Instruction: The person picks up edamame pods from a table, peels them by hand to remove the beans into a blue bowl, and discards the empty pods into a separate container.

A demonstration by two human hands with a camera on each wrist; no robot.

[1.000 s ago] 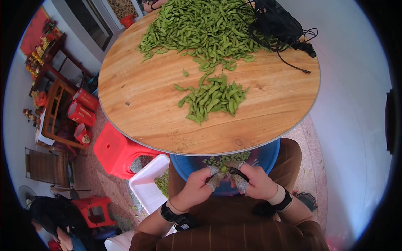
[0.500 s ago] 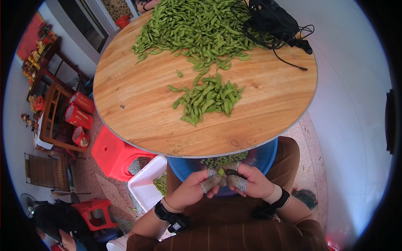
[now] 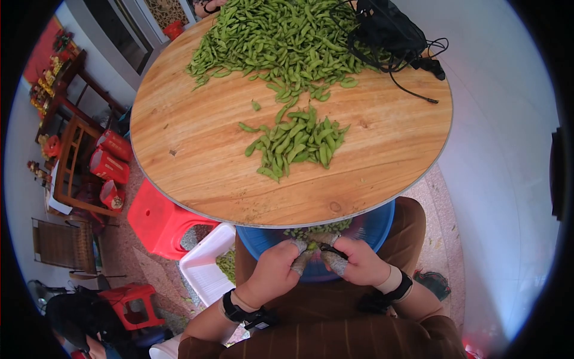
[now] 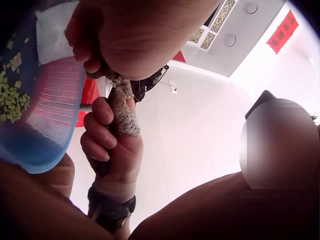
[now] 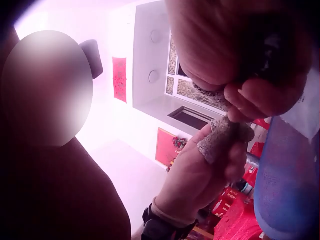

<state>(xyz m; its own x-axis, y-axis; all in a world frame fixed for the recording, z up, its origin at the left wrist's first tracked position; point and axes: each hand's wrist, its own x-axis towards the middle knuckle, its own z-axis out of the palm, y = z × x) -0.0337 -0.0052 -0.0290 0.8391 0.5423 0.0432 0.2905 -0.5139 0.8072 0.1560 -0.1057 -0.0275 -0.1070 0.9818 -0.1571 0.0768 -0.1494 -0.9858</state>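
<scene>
Both hands meet over a blue basin (image 3: 385,222) below the table edge, with cloth-like wraps on thumbs and forefingers. A green edamame pod (image 3: 311,246) shows between the fingertips, pinched by my left hand (image 3: 272,274). My right hand (image 3: 367,264) holds a slim dark object (image 3: 329,248), mostly hidden by the fingers; I cannot tell its kind. Shelled green beans (image 4: 12,97) lie in the basin. In the right wrist view, the left thumb's wrap (image 5: 212,142) almost meets the right fingertips.
A round wooden table (image 3: 197,161) bears a small pile of pods (image 3: 296,143), a large heap (image 3: 275,45) and a black bag with cords (image 3: 388,33). To the left are a red stool (image 3: 152,215) and a white basket (image 3: 206,278) with green bits; another person (image 3: 78,317) sits lower left.
The fingertips were bunched closer around the pod half a second ago; now the hands are tilted down and slightly apart. The head view has shifted a little. The pods on the table have not moved.
</scene>
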